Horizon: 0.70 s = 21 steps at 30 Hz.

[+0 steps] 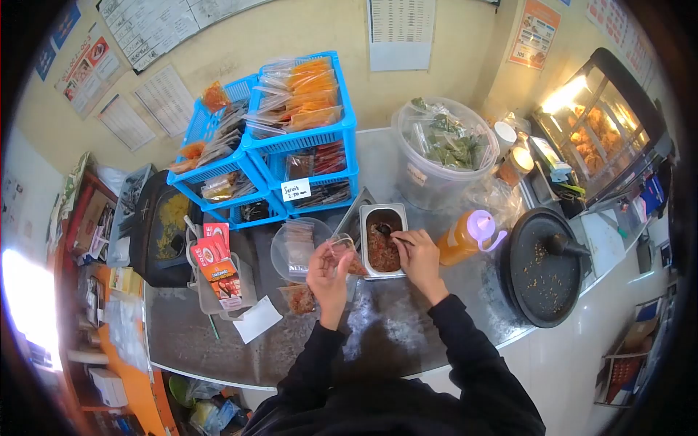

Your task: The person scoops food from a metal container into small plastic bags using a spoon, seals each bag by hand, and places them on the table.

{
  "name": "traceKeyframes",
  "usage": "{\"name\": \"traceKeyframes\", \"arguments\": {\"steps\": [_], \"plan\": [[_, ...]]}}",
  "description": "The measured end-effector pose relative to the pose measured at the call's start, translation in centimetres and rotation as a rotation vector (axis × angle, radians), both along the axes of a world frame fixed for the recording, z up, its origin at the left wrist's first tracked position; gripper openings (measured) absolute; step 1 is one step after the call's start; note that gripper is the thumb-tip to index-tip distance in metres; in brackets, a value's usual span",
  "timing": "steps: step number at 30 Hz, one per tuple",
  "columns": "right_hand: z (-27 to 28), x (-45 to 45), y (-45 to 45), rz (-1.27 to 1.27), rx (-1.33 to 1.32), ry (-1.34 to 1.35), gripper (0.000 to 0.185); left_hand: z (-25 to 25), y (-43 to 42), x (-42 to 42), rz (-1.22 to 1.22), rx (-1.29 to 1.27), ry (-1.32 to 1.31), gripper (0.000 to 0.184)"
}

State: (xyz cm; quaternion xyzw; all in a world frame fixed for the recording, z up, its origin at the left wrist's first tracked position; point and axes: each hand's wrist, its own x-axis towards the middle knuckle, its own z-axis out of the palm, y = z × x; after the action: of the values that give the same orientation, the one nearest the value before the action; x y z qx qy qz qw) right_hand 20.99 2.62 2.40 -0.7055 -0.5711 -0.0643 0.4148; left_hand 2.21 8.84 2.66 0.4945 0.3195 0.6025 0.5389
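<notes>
My left hand (329, 280) is closed on a small clear plastic bag (355, 264) with some reddish chunky sauce inside, just left of a metal tub. My right hand (420, 261) pinches the thin handle of a spoon (384, 229), whose dark bowl rests in the tub. The rectangular metal tub (404, 274) holds chunky red-brown sauce (381, 251). A filled sauce bag (297, 299) lies on the table below my left hand. Behind that hand stands a round clear plastic container (281, 251) with small packets in it.
Blue stacked baskets (349, 131) full of sauce packets stand at the back. A large clear tub of green leaves (445, 171), an orange squeeze bottle (458, 243) and a stone mortar (545, 280) are to the right. Red cards (218, 272) and white paper (257, 320) lie left.
</notes>
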Motion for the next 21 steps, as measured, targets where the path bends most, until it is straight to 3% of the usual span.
{"name": "traceKeyframes", "arguments": {"steps": [6,9,15,21], "plan": [[-1.3,-0.2,1.1,0.043,-0.027,0.025,0.010,-0.3,0.5,-1.5,0.034,-0.050,0.003,0.042],[-1.0,-0.8,0.9,-0.062,-0.097,0.269,0.007,-0.7,0.3,-2.2,0.023,-0.048,0.035,0.043],[-2.6,-0.6,1.8,-0.297,0.083,0.515,0.009,-1.1,0.1,-2.4,0.007,-0.053,0.070,0.044],[-3.2,-0.2,1.3,-0.310,0.084,0.486,0.011,-0.8,0.4,-2.7,-0.023,-0.089,0.061,0.043]]}}
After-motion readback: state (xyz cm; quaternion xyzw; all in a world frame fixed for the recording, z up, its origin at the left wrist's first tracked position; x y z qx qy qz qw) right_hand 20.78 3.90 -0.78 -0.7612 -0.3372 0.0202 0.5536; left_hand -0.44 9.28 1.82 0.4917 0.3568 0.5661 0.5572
